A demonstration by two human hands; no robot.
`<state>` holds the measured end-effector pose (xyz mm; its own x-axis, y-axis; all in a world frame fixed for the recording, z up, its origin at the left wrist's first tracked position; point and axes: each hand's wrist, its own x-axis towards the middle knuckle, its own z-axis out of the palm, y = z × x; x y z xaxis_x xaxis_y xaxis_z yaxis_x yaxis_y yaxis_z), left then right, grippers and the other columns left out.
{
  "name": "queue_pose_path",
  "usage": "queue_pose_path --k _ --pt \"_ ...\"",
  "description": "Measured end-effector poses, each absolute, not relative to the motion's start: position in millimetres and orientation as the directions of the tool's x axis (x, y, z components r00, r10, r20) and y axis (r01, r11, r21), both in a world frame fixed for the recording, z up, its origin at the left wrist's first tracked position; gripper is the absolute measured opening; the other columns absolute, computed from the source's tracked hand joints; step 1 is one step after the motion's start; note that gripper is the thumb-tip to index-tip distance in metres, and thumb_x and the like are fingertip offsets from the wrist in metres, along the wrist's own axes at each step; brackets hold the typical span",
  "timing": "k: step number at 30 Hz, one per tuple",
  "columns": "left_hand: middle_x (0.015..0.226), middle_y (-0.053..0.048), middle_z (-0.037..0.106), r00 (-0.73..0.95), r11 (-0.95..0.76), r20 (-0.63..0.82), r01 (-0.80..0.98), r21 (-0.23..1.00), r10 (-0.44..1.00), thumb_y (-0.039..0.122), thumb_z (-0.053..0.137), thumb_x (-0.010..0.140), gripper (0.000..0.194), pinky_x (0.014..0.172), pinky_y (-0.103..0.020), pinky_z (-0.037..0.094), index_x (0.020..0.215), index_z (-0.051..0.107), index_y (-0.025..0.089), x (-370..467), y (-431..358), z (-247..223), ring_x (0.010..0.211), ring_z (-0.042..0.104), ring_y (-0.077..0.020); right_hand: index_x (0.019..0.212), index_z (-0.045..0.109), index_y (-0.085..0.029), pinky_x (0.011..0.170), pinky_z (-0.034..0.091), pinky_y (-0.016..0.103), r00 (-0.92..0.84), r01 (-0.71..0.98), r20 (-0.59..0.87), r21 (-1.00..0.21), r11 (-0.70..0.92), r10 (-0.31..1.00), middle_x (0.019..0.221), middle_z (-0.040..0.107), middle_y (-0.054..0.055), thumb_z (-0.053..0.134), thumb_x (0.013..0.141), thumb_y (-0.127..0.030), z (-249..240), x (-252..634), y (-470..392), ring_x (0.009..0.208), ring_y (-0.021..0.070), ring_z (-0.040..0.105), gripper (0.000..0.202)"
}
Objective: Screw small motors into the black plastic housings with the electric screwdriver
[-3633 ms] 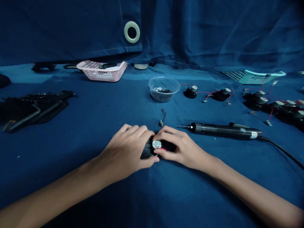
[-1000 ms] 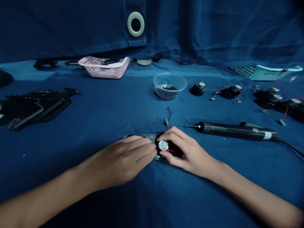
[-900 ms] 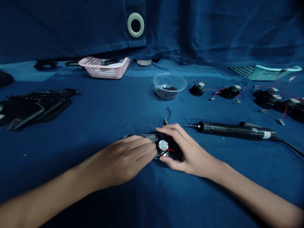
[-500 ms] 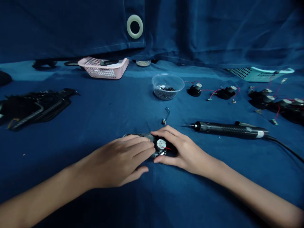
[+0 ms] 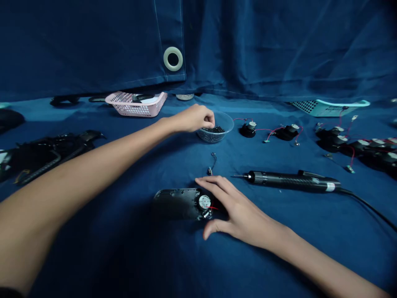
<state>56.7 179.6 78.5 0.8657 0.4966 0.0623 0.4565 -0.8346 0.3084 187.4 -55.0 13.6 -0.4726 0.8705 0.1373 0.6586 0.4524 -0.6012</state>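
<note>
My left hand [image 5: 198, 118] reaches over the rim of a clear plastic bowl [image 5: 225, 129] of small dark screws [image 5: 215, 129]. Its fingers are pinched together at the screws, and whatever lies between the fingertips is too small to make out. Flat on the blue cloth lies a black plastic housing [image 5: 178, 203] with a round white-faced motor [image 5: 204, 202] and a red wire at its right end. Around that end my right hand [image 5: 228, 203] rests with thumb and fingers apart; the thumb stands a little off the housing's near side.
A black electric screwdriver [image 5: 291, 181] lies to the right, its cord trailing off. Behind are a pink basket [image 5: 136, 108] and a teal basket [image 5: 338, 108]. Wired motor parts [image 5: 287, 131] sit at right, black plastic parts [image 5: 56, 151] at left, a small wired piece [image 5: 211, 169] behind the housing.
My left hand has left the housing and moved forward to the bowl, its fingers now pinched. My right thumb has spread away from the housing. The view has tilted slightly upward.
</note>
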Motion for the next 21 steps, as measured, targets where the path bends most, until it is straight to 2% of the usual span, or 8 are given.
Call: queue_pose_path --k 1,3,5,8,11,14,17,21 --pt "0.101 -0.008 0.071 0.873 -0.832 -0.02 0.471 0.293 0.488 0.02 0.054 0.086 0.026 0.079 -0.026 0.04 0.104 0.07 0.011 68.6 190.1 76.7 0.088 0.061 -0.0157 0.144 0.039 -0.026 0.108 0.042 0.043 -0.44 0.667 0.155 -0.604 0.437 0.885 0.141 0.048 0.009 0.062 0.077 -0.067 19.8 192.8 -53.8 0.131 0.0245 0.047 0.082" --pt "0.09 -0.008 0.072 0.867 -0.828 -0.158 0.499 0.258 0.473 0.018 0.063 0.077 0.022 0.074 -0.027 0.04 0.095 0.074 0.011 87.7 203.6 73.6 0.076 0.06 -0.0157 0.131 0.053 -0.025 0.098 0.049 0.039 -0.336 0.688 0.174 -0.626 0.367 0.926 0.123 0.061 0.007 0.057 0.086 -0.061 35.1 208.8 -49.7 0.114 0.0222 0.059 0.057" --pt "0.082 -0.008 0.073 0.848 -0.823 -0.241 0.522 0.224 0.472 0.015 0.065 0.072 0.019 0.069 -0.028 0.039 0.087 0.075 0.01 100.1 209.4 70.7 0.065 0.056 -0.0146 0.101 0.065 -0.022 0.077 0.053 0.032 -0.169 0.726 0.122 -0.656 0.207 0.978 0.094 0.069 0.005 0.053 0.09 -0.057 49.3 229.8 -45.2 0.085 0.0186 0.066 0.039" --pt "0.081 -0.007 0.073 0.832 -0.824 -0.294 0.533 0.19 0.47 0.01 0.062 0.069 0.018 0.066 -0.027 0.038 0.081 0.076 0.011 107.7 211.4 66.5 0.061 0.053 -0.0131 0.082 0.063 -0.017 0.053 0.047 0.025 0.057 0.607 -0.117 -0.784 -0.128 0.991 0.067 0.066 0.005 0.051 0.089 -0.062 56.7 260.8 -45.9 0.059 0.0152 0.062 0.047" --pt "0.081 -0.004 0.073 0.839 -0.83 -0.281 0.524 0.192 0.465 0.008 0.06 0.068 0.019 0.066 -0.025 0.037 0.078 0.075 0.014 107.2 211.9 64.0 0.063 0.054 -0.0123 0.083 0.062 -0.015 0.046 0.043 0.021 0.134 0.278 -0.418 -0.855 -0.439 0.899 0.062 0.064 0.005 0.052 0.087 -0.062 47.2 281.7 -60.4 0.053 0.0137 0.06 0.049" --pt "0.082 -0.004 0.073 0.848 -0.82 -0.211 0.526 0.224 0.486 0.014 0.062 0.072 0.016 0.066 -0.023 0.038 0.082 0.075 0.014 103.3 212.0 66.3 0.069 0.058 -0.0134 0.078 0.061 -0.014 0.041 0.041 0.017 0.206 -0.005 -0.63 -0.766 -0.643 0.749 0.059 0.062 0.004 0.057 0.087 -0.057 36.2 293.5 -80.9 0.048 0.0109 0.058 0.044" --pt "0.089 -0.006 0.073 0.851 -0.81 -0.115 0.524 0.265 0.513 0.02 0.061 0.077 0.018 0.067 -0.023 0.04 0.089 0.073 0.013 98.7 211.0 72.7 0.078 0.062 -0.0151 0.077 0.064 -0.012 0.039 0.042 0.015 0.269 -0.176 -0.706 -0.705 -0.687 0.655 0.06 0.062 0.004 0.059 0.089 -0.048 33.4 301.5 -94.2 0.045 0.0084 0.056 0.038" --pt "0.091 -0.007 0.072 0.846 -0.807 -0.041 0.52 0.28 0.531 0.019 0.062 0.077 0.016 0.067 -0.023 0.04 0.088 0.07 0.012 93.8 211.4 76.4 0.082 0.063 -0.0162 0.086 0.069 -0.007 0.047 0.052 0.015 0.257 -0.301 -0.735 -0.678 -0.671 0.627 0.065 0.067 0.007 0.064 0.088 -0.038 34.5 308.6 -92.5 0.051 0.0105 0.063 0.031"
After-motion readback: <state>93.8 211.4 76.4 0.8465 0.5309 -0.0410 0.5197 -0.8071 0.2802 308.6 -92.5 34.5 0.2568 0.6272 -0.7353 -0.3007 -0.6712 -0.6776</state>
